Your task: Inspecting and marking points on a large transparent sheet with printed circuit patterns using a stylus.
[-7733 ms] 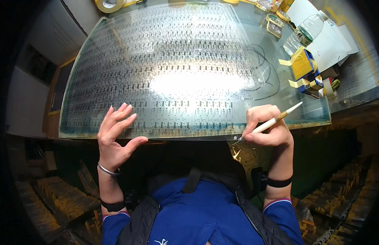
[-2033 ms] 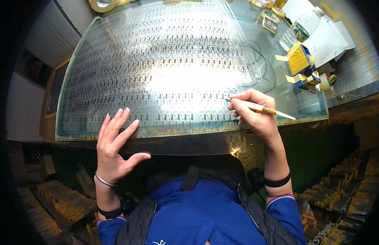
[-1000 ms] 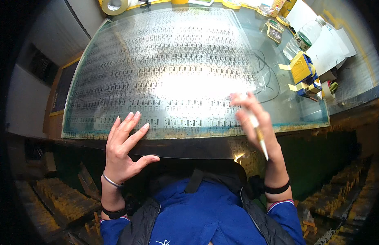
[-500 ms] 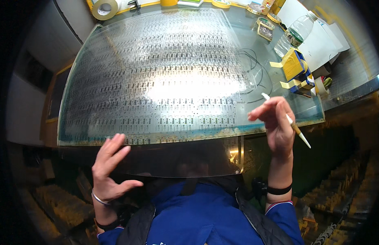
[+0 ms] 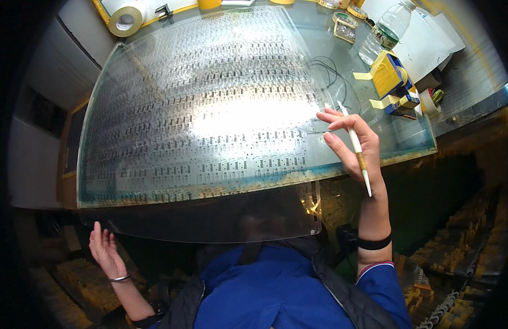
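Observation:
A large transparent film sheet printed with rows of small dark patterns lies on a glass tabletop. Its plain near part hangs past the table's front edge and looks dark there. My left hand, open with fingers stretched, is beside the film's near left corner; whether it touches the film I cannot tell. Above the film's right side is my right hand, with a slim white pen-like tool between its fingers. Brown wrapping covers part of the tool, and its tapered end points toward me.
A yellow-and-blue tape dispenser stands at the right, with a clear plastic bottle behind it. A thin black cable lies at the film's right edge. A tape roll sits at the far left, and white paper at the right.
My left hand has moved left and toward me, away from the film's front edge. My right hand has shifted slightly left and turned, bringing the white tool with it.

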Available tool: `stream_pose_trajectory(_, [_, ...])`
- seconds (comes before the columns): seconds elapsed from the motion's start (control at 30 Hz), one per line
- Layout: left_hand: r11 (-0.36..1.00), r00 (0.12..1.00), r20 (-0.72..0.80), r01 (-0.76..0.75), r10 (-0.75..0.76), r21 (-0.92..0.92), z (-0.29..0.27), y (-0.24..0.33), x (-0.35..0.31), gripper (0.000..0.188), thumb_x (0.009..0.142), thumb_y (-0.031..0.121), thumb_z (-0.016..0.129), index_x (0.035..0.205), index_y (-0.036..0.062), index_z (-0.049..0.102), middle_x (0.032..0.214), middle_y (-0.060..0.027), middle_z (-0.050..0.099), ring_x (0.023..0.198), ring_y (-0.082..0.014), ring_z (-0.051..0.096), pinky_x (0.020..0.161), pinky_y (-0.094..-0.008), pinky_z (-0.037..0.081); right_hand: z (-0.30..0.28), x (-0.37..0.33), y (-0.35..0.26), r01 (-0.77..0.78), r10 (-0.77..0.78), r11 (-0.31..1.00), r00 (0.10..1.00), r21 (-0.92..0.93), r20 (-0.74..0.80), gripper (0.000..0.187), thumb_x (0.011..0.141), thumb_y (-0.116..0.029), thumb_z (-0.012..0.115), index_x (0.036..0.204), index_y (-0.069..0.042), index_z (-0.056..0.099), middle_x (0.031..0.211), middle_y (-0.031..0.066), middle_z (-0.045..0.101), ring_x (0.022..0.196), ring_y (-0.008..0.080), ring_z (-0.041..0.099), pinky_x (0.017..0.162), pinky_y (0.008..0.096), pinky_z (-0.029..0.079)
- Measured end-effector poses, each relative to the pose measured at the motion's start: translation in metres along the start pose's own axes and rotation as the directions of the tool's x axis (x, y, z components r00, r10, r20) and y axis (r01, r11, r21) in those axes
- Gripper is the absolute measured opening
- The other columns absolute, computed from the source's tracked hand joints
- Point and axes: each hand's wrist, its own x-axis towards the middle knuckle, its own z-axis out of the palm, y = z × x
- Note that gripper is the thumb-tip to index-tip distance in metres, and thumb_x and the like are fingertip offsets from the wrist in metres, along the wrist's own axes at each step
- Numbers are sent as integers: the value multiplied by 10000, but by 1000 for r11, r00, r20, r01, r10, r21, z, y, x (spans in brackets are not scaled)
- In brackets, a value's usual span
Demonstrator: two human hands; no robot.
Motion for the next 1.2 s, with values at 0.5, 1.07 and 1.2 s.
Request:
stream_pose_trajectory(0.5, [994, 889, 447, 56, -95, 99, 45, 39, -20, 187, 940, 176, 556, 1064, 40, 590, 726, -32, 620, 491, -76, 566, 393, -160, 427, 6, -3, -5, -15, 15, 985, 1000, -171, -4, 279, 711, -10, 744, 936, -44, 583, 1175, 157, 629, 1268, 293, 465, 1030, 386, 362])
stream_pose_trajectory(1.07, [959, 919, 345, -100, 191, -265, 65, 26, -26, 333, 992, 170, 440, 1297, 38, 467, 811, -101, 647, 450, -21, 495, 381, -123, 381, 6, -8, -6, -63, 51, 996, 984, -62, -172, 124, 940, -108, 534, 982, 0, 580, 1138, 196, 627, 1123, 244, 566, 999, 344, 394])
stream_pose_trajectory(1.2, [925, 921, 333, -66, 200, -374, 68, 27, -28, 329, 989, 181, 451, 1295, 61, 470, 810, -136, 648, 444, -62, 523, 355, -149, 375, 3, -9, 0, -61, 74, 995, 980, 78, -184, 251, 1004, -203, 422, 989, 2, 568, 1124, 199, 627, 1097, 233, 575, 1003, 345, 396])
